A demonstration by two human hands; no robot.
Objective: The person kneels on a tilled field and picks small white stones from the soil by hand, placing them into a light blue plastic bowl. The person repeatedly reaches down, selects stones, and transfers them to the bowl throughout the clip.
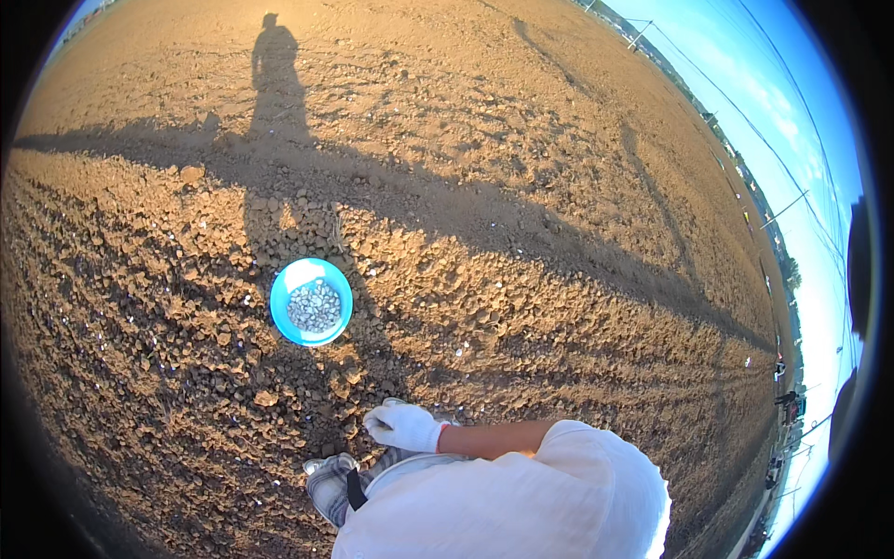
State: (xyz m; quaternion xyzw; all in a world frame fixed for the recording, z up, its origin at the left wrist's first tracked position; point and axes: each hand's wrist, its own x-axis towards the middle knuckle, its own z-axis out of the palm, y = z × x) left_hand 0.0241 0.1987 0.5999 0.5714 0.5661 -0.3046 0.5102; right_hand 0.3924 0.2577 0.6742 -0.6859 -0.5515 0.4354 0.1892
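Note:
My right hand point(401, 426) wears a white knitted glove with a red cuff edge. Its fingers are curled near my shoes, and whether it holds something small cannot be made out. Up and to the left of it, a light-blue plastic basin point(281, 307) rests on the tilled soil, apart from the hand. Many small pale grey lumps point(314, 305) lie in the basin; their exact kind is unclear. My left hand is out of view.
Cloddy brown soil point(454, 300) with shallow furrows surrounds me, dotted with small white bits. One shoe point(332, 462) shows beside plaid trousers point(330, 489). My shadow point(276, 84) falls ahead. Far right are distant people point(786, 398), utility poles point(786, 208) and overhead wires.

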